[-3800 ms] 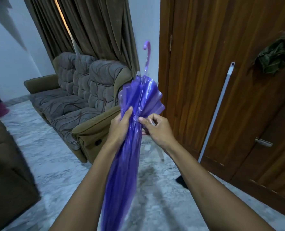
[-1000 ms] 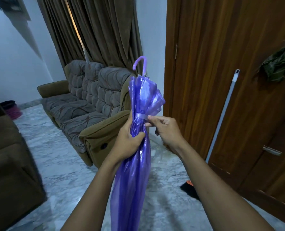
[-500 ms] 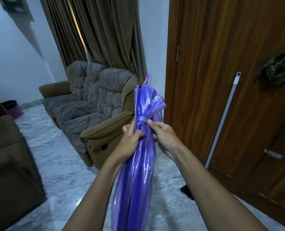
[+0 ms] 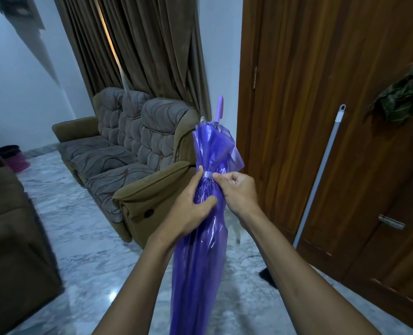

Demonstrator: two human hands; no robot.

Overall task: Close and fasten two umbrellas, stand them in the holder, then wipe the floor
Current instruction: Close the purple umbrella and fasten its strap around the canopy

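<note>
- While your left hand (image 4: 191, 211) wraps its fingers round the folded purple umbrella (image 4: 200, 250), thumb across the front, the canopy stands upright before you above the marble floor (image 4: 79, 238), with the curved handle (image 4: 220, 107) on top.
- Your right hand (image 4: 239, 192) is curled, thumb and forefinger pinching the pale strap (image 4: 207, 175) that rings the canopy just above your left hand.
- Your fingers hide whether the strap's fastener has caught.
- The plastic looks slick, so the strap could slip from your pinch and the pleats above it would fan out.
- If you loosen your left grip too soon, the bundle may unwind under the band.
- A mop pole (image 4: 321, 170) leans on the wooden door (image 4: 297, 117) to your right, and a wide swing could knock it.
</note>
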